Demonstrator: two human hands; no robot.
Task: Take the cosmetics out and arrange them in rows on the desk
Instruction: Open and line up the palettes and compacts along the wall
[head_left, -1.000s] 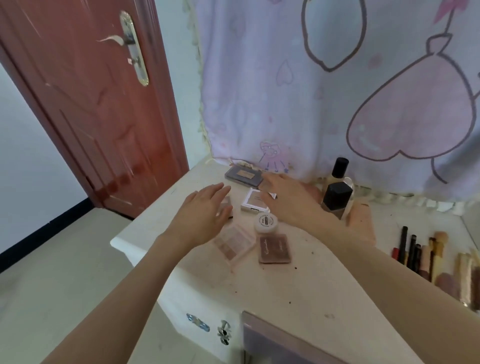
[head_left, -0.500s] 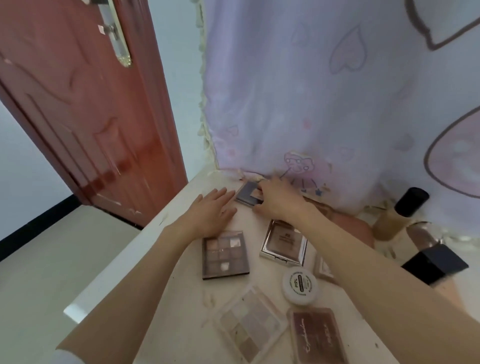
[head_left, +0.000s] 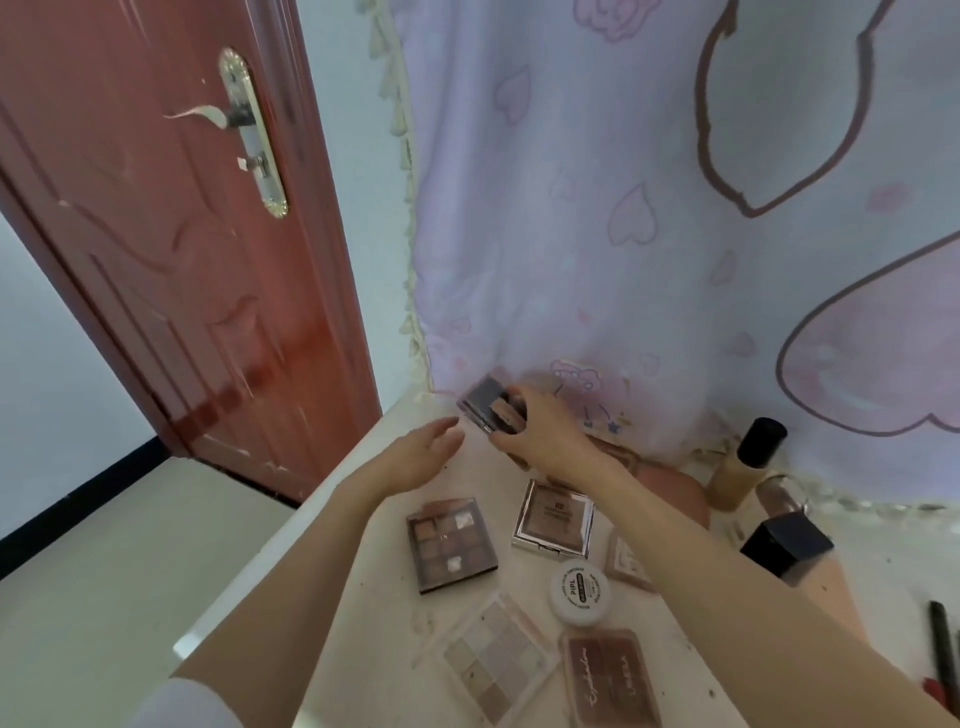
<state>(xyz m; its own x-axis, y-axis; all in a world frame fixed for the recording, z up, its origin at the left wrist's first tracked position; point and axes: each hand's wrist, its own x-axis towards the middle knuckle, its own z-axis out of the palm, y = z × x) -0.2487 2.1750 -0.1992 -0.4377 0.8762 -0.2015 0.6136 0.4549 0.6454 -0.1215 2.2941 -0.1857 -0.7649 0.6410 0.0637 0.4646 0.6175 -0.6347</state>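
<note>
Our right hand (head_left: 540, 434) curls its grip around a flat, dark, shiny square case (head_left: 485, 404), tipped up at the far edge of the pale worktop (head_left: 374, 613) by the soft purple cloth (head_left: 597, 234). Our left hand (head_left: 415, 457) floats just left, fingers loose, holding nothing. Nearer lie a brown square palette (head_left: 451, 545), a mirrored silver compact (head_left: 554, 518) and a round white jar (head_left: 580, 591).

Both forearms extend forward from the lower edge of the view. Left hand (head_left: 415, 457): palm down, fingers (head_left: 445, 434) straight and relaxed, tips directed toward the right hand, holding nothing. Right hand (head_left: 540, 431): ahead of and just beyond the left fingertips, raised off the table, fingers curled around a small flat compact (head_left: 483, 405), which projects tilted past the fingertips. A white sleeve (head_left: 187, 706) covers the left upper arm.
</note>
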